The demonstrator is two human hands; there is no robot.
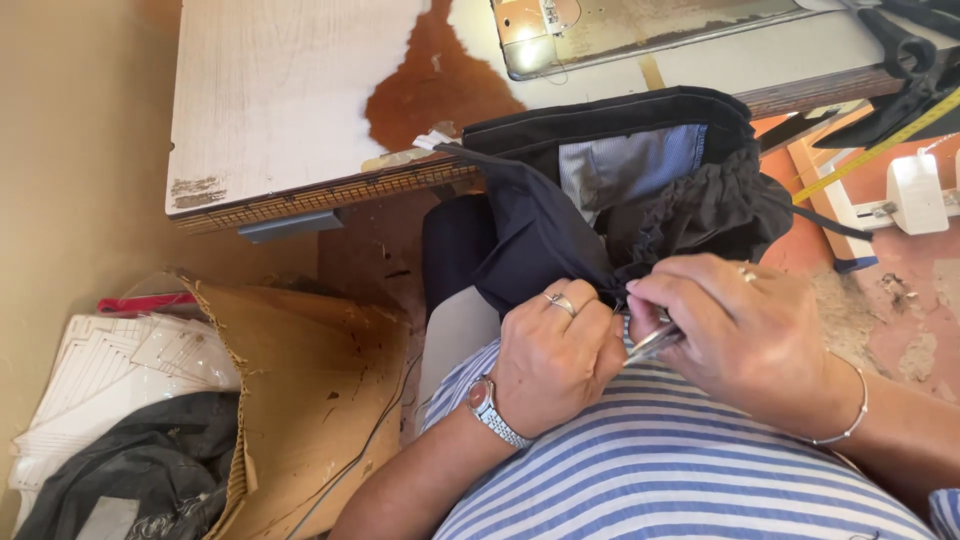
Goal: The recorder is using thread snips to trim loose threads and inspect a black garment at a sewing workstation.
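At the far left, on the floor, lies a stack of white flat plastic pieces (105, 375), and in front of it a crumpled black plastic bag (130, 480). Just beside them stands a brown torn cardboard box (310, 400), open at the top, and a thin dark cable (370, 440) runs over its wall. Above the box is the worn white wooden surface (270, 100) with a big brown patch where the coating is gone. On the far part of it sits the pale metal base of a sewing machine (640, 30).

The dark navy cloth garment with a light blue striped lining (620, 190) hangs from the edge of the surface down to the person's lap, so it hides the space under the surface. Its fabric is gathered into many small folds at the right side, and one narrow point of it comes down between both hands.

The left hand (555, 355), with a silver ring and a metal wristwatch, has its fingers closed together on this point of the cloth. The right hand (740, 340), with a thin bracelet, touches the left one; its fingers are clamped on a small silver metal tool (655, 342), and its tip points to the cloth. I cannot tell which kind of tool it is.

At the far right lie a yellow measuring tape (880, 148) and a white plastic object (917, 192).
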